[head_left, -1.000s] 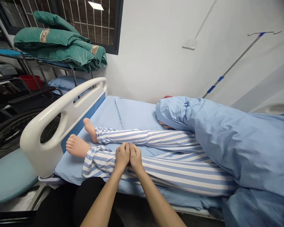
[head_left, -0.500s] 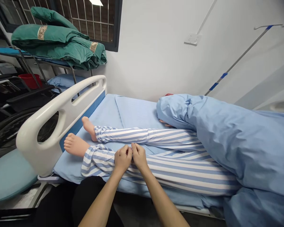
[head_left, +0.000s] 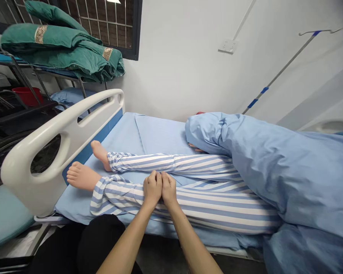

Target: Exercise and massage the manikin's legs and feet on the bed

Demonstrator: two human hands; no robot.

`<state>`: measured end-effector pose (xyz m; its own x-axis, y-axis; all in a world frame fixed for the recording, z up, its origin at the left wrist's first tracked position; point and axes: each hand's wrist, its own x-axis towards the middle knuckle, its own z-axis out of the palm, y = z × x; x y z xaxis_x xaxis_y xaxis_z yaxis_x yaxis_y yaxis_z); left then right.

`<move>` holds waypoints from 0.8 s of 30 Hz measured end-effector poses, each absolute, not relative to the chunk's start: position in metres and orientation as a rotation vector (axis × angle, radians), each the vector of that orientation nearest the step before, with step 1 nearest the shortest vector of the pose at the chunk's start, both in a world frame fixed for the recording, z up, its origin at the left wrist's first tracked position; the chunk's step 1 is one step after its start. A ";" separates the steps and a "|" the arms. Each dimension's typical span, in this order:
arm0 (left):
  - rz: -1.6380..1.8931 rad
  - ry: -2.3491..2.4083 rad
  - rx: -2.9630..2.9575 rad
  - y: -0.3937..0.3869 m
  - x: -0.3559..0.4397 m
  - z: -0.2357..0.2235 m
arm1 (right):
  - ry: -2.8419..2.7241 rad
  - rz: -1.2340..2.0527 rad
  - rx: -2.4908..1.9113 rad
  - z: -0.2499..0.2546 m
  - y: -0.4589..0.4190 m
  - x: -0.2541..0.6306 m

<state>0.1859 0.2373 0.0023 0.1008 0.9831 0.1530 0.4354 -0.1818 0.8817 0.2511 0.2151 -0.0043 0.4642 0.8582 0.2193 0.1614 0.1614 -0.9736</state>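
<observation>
Side by side, my left hand (head_left: 153, 188) and my right hand (head_left: 169, 189) are above the nearer leg of a figure lying on the bed. Both have curled fingers and touch or nearly touch each other; whatever they may hold is hidden. Blue-and-white striped trousers (head_left: 214, 203) cover the figure's legs. Its bare, smooth, manikin-like feet, the nearer foot (head_left: 81, 176) and the farther foot (head_left: 100, 154), point toward the footboard. A light blue quilt (head_left: 263, 156) is folded back over the upper body, with a bit of its hand (head_left: 196, 147) showing at the edge.
The white footboard (head_left: 60, 118) rises at the left of the blue bed sheet (head_left: 157, 133). Past it are a wheelchair (head_left: 20, 121), a red bucket (head_left: 28, 96) and a green folded quilt (head_left: 65, 49) on a rack. A drip pole (head_left: 282, 70) leans by the wall.
My hands have come closer together, and the left one has turned so its knuckles lie beside the right. The bed and room sit slightly farther left in view. The figure has not visibly moved.
</observation>
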 end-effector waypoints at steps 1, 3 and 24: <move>0.999 1.422 1.756 0.238 0.186 0.000 | -0.987 0.638 -1.335 -0.005 0.215 0.251; 0.963 1.431 1.801 0.237 0.184 -0.003 | -0.983 0.647 -1.325 -0.005 0.216 0.251; 0.960 1.443 1.932 0.218 0.174 -0.005 | -1.129 0.527 -1.548 -0.008 0.206 0.268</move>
<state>0.1745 0.2184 -0.0047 0.1728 0.9596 0.2219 0.5754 -0.2813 0.7680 0.2675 0.2059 -0.0083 0.4476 0.8643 0.2295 0.3789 0.0492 -0.9241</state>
